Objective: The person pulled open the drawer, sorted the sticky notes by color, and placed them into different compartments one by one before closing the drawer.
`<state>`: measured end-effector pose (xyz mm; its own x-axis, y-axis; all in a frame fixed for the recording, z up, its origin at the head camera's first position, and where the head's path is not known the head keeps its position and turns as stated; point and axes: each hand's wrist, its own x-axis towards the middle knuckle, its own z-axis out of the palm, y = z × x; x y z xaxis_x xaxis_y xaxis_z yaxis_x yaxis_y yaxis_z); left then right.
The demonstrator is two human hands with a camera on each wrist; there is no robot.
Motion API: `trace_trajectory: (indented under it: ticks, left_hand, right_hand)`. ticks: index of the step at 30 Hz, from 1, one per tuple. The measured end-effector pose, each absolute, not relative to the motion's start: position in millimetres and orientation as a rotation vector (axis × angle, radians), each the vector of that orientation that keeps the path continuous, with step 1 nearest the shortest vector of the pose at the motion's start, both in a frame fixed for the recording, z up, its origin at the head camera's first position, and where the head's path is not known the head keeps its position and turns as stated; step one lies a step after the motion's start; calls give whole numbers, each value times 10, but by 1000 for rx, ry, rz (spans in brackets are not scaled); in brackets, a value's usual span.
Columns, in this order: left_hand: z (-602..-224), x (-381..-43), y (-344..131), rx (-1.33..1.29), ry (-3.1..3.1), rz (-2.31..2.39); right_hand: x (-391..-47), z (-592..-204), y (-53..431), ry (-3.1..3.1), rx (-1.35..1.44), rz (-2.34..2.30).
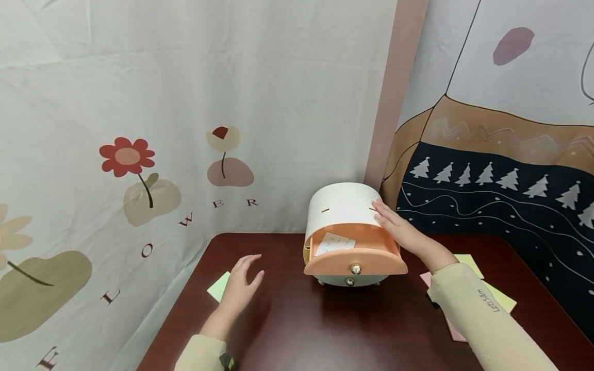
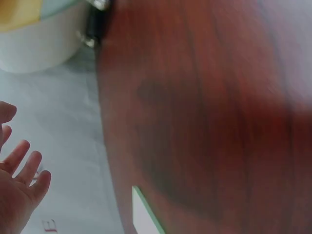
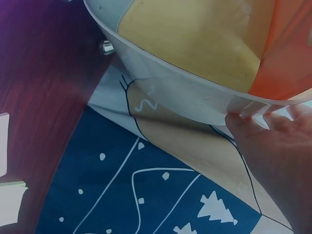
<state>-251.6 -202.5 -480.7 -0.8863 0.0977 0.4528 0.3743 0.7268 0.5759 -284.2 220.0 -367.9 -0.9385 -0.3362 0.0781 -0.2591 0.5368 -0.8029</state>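
A small white drawer box [image 1: 345,198] with a rounded top stands on the dark red table. Its orange drawer [image 1: 355,262] is pulled out, and a white slip of paper [image 1: 334,243] lies inside. The right hand [image 1: 399,226] rests with straight fingers against the box's upper right side; the right wrist view shows its fingertips touching the white shell [image 3: 195,92]. Left of the box, the left hand [image 1: 238,286] hovers over the table with loosely bent fingers and holds nothing. In the left wrist view, that hand [image 2: 19,187] is at the lower left edge.
A pale green sticky note [image 1: 218,287] lies beside the left hand. Yellow sticky notes [image 1: 501,296] and a pink one [image 1: 457,330] lie under the right forearm. Printed cloth [image 1: 278,103] hangs behind the table [image 1: 297,330].
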Motion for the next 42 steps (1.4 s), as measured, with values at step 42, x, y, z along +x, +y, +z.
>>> trace_trajectory:
  ticks: [42]
  left_hand:
    - [-5223,-2598,-2813,315,-3014,-689]
  right_hand:
    - [-2846,-3686,2194,2682,-516,-1377]
